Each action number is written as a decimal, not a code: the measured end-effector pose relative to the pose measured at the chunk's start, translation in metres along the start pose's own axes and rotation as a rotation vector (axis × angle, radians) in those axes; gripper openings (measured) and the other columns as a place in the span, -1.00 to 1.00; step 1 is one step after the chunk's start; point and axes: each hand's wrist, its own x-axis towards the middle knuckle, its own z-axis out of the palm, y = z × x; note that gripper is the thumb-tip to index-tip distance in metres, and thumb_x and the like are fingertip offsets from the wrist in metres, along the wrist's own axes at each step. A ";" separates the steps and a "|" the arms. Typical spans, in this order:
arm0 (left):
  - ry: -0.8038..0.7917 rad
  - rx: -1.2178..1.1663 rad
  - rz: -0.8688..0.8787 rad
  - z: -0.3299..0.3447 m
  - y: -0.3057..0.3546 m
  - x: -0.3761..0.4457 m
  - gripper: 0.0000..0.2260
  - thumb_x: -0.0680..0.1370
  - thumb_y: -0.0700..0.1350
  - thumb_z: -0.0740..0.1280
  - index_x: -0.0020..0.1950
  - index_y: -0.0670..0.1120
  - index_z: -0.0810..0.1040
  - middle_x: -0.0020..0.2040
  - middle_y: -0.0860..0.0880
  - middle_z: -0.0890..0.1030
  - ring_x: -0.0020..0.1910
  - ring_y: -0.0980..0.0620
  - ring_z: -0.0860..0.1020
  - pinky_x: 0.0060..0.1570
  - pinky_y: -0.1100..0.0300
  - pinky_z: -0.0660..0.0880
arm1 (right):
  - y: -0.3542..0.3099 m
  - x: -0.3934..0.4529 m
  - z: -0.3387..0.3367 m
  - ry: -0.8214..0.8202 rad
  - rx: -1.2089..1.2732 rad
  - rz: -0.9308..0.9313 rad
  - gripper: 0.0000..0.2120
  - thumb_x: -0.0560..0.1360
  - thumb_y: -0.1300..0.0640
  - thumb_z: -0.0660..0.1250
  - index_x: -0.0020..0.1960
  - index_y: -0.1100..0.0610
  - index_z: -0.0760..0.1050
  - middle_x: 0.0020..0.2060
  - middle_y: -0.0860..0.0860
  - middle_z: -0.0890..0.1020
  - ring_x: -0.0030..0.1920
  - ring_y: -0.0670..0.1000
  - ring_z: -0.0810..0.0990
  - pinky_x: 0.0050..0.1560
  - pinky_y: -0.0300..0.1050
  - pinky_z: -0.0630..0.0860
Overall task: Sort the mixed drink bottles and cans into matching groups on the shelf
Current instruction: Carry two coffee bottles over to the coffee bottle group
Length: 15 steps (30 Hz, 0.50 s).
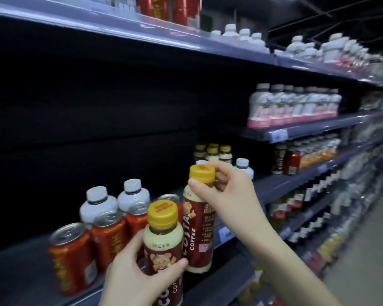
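Note:
My left hand [131, 268] grips a Costa coffee bottle [163, 246] with a yellow cap, low in the view, in front of the shelf [31, 281]. My right hand [226, 191] holds a second, matching coffee bottle [199, 228] by its neck and cap, just right of the first and slightly higher. Behind them on the shelf stand red cans [72, 259] and white-capped bottles [97, 206]. Further back on the same shelf, more yellow-capped coffee bottles [212, 152] cluster beside a white-capped bottle [243, 167].
The shelf above holds a row of white and pink bottles [292, 104]. Farther right on the middle shelf stand a dark bottle and a red can [292, 162]. Lower shelves to the right carry several dark and yellow bottles. The aisle floor [363, 250] runs along the right.

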 end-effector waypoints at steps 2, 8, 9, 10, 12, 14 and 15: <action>-0.042 0.006 0.005 0.034 -0.003 0.007 -0.44 -0.07 0.21 0.51 -0.07 0.38 0.58 -0.14 0.35 0.67 -0.11 0.47 0.57 -0.09 0.39 0.51 | 0.021 0.004 -0.028 0.048 -0.047 0.042 -0.81 0.40 0.09 0.49 -0.02 -0.06 0.58 -0.13 -0.10 0.72 -0.05 -0.15 0.67 0.11 -0.03 0.60; -0.042 0.035 0.001 0.125 -0.001 0.031 -0.51 -0.02 0.20 0.55 -0.14 0.36 0.52 -0.09 0.15 0.60 -0.05 0.24 0.58 -0.06 0.31 0.48 | 0.075 0.026 -0.104 0.202 -0.197 0.112 -0.81 0.41 0.08 0.47 0.02 0.00 0.59 -0.16 -0.13 0.71 -0.11 -0.20 0.67 0.08 0.00 0.61; -0.033 0.030 -0.002 0.137 0.001 0.038 -0.51 0.03 0.15 0.58 -0.10 0.30 0.54 -0.08 0.13 0.60 -0.05 0.23 0.57 -0.06 0.30 0.46 | 0.082 0.033 -0.114 0.223 -0.223 0.109 -0.81 0.41 0.07 0.47 0.01 0.00 0.59 -0.17 -0.13 0.71 -0.10 -0.18 0.67 0.07 0.02 0.60; -0.021 0.023 -0.005 0.148 0.003 0.046 -0.52 0.08 0.10 0.60 -0.06 0.24 0.56 -0.08 0.12 0.61 -0.04 0.21 0.57 -0.06 0.30 0.46 | 0.089 0.040 -0.122 0.242 -0.247 0.104 -0.82 0.41 0.07 0.46 -0.01 0.01 0.58 -0.18 -0.13 0.70 -0.10 -0.15 0.66 0.07 0.03 0.60; 0.012 0.023 -0.007 0.169 0.006 0.065 -0.55 0.15 0.05 0.59 -0.01 0.11 0.61 -0.06 0.09 0.64 -0.05 0.15 0.60 -0.01 0.23 0.50 | 0.100 0.057 -0.134 0.266 -0.292 0.096 -0.82 0.42 0.07 0.45 0.01 0.01 0.55 -0.18 -0.14 0.68 -0.09 -0.12 0.65 0.08 0.00 0.58; 0.054 0.045 0.004 0.186 0.010 0.086 -0.56 0.18 0.06 0.57 0.02 0.03 0.61 -0.05 0.06 0.67 -0.04 0.09 0.61 0.05 0.17 0.51 | 0.111 0.075 -0.142 0.284 -0.320 0.086 -0.78 0.43 0.06 0.44 0.06 0.05 0.56 -0.17 -0.12 0.67 -0.08 -0.09 0.64 0.07 -0.05 0.56; 0.072 0.049 0.010 0.192 0.011 0.097 -0.55 0.19 0.06 0.56 0.03 0.02 0.60 -0.04 0.05 0.68 -0.02 0.08 0.61 0.05 0.18 0.50 | 0.117 0.084 -0.145 0.289 -0.327 0.078 -0.76 0.44 0.05 0.43 0.08 0.07 0.56 -0.17 -0.11 0.67 -0.07 -0.08 0.64 0.06 -0.07 0.56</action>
